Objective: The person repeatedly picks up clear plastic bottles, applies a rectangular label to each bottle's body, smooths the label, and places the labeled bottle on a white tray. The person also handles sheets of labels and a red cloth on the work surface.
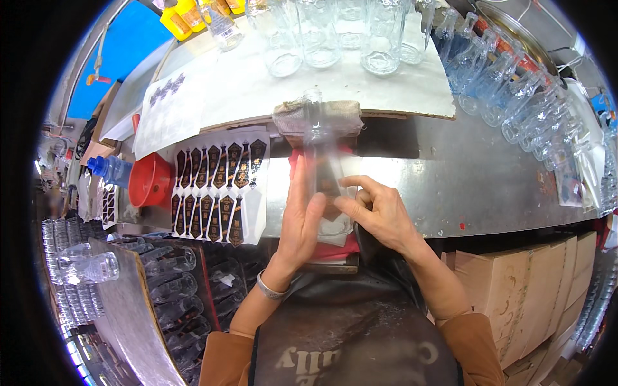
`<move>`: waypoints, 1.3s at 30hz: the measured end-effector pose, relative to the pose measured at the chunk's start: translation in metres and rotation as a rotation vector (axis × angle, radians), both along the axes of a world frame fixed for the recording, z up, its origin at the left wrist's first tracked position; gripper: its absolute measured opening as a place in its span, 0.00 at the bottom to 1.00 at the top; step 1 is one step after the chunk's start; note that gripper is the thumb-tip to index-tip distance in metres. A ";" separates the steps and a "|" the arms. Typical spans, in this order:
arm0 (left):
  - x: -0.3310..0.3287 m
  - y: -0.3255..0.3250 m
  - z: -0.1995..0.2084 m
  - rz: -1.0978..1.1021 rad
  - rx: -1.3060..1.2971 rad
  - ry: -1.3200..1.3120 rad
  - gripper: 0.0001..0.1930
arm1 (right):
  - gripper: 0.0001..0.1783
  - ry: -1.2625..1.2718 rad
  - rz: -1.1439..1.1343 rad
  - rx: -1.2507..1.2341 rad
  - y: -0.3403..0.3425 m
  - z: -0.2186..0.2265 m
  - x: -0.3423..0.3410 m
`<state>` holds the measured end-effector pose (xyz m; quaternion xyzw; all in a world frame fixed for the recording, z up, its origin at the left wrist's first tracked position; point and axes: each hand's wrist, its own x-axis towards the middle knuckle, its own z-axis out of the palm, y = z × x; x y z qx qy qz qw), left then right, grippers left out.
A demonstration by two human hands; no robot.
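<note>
A clear glass bottle (317, 145), blurred, lies in front of me with its neck over a cloth-wrapped rest (283, 121). On its body near my hands shows a dark label (327, 183). My left hand (302, 219) lies along the bottle's left side, open, its fingers stretched out straight and its thumb at the glass. From the right, my right hand (381, 209) touches the bottle beside the label. Its fingers are bent, with thumb and forefinger apart. Beneath the bottle is a pink-red cloth (341, 249).
A sheet of dark tie-shaped labels (257, 212) lies left, beside a red bucket (152, 180) and blue-capped bottle (116, 170). Glass bottles (383, 58) stand on the white board (238, 87); more bottles (508, 90) line the right. Cardboard boxes (515, 283) and crated bottles (177, 286) stand below.
</note>
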<state>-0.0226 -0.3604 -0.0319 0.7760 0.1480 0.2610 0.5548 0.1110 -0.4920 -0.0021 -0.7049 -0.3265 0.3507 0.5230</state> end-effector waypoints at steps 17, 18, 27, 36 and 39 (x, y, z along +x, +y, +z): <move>0.003 0.007 0.016 -0.017 -0.140 0.002 0.34 | 0.23 0.100 0.077 0.021 0.002 -0.008 0.018; 0.004 0.009 0.015 0.008 -0.204 0.013 0.34 | 0.23 0.080 0.062 0.018 0.005 -0.006 0.023; 0.019 0.016 0.024 0.009 -0.384 0.016 0.37 | 0.28 -0.077 0.033 -0.027 0.039 0.022 0.037; 0.021 0.015 0.024 0.009 -0.425 0.009 0.34 | 0.28 -0.157 0.002 -0.056 0.045 0.025 0.036; 0.021 0.014 0.023 0.013 -0.424 0.008 0.34 | 0.28 -0.155 -0.002 -0.051 0.045 0.026 0.036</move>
